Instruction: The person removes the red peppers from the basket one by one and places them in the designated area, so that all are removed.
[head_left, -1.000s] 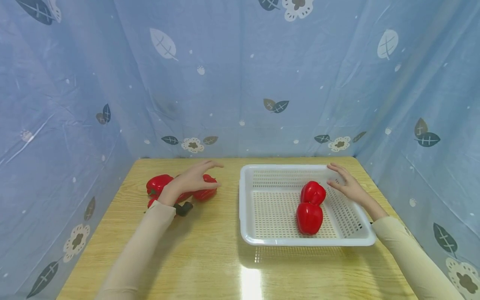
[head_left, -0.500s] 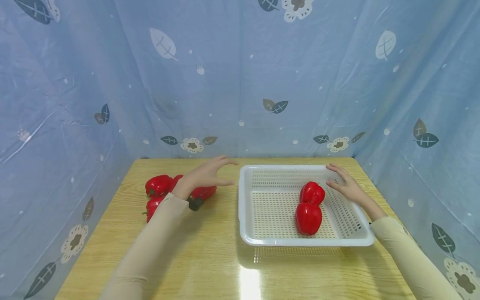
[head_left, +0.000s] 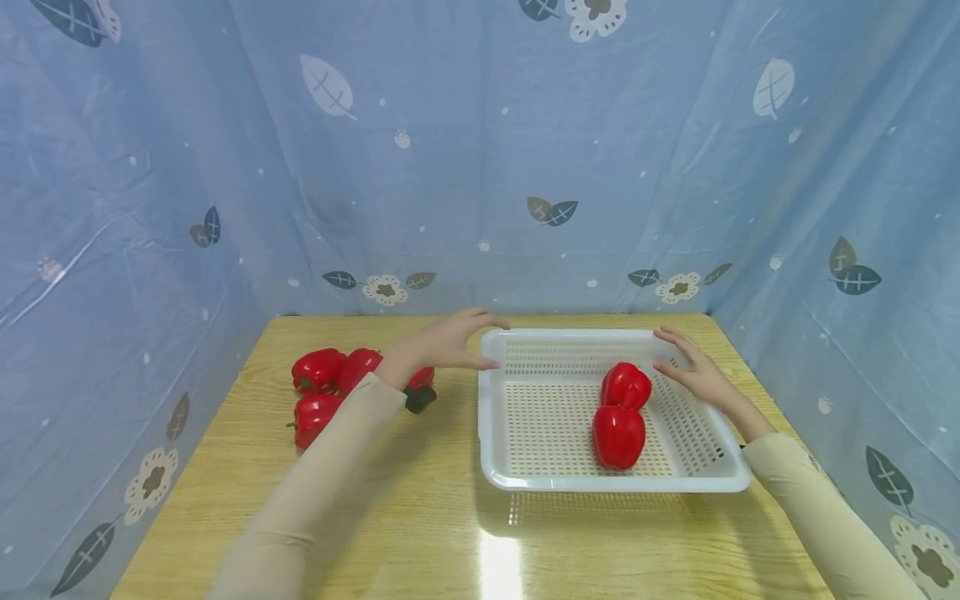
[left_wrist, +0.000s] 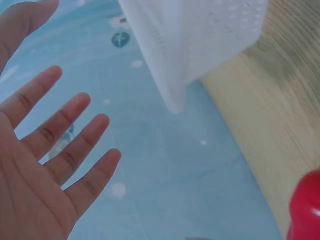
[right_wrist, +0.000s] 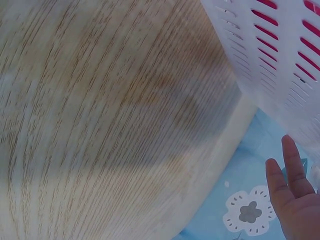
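My left hand [head_left: 444,343] hovers at the left rim of a white plastic basket [head_left: 491,433], fingers spread and palm bare in the left wrist view. Two red bell peppers [head_left: 618,437] lie in the basket, one behind the other, right of its middle. At the basket's back right rim is my right hand [head_left: 697,375], its thumb apart from the fingers. The right wrist view shows two of its fingers straight beside the slotted wall. More red bell peppers [head_left: 318,369] lie grouped on the table to the left, one partly hidden behind my left wrist.
The wooden table [head_left: 420,517] ends at a blue patterned curtain [head_left: 450,167] behind and on both sides. A small dark device [head_left: 421,399] sits under my left wrist, above the table.
My left hand has moved right, from over the peppers to the basket's left rim, with nothing in it. The right hand and the basket stay where they were.
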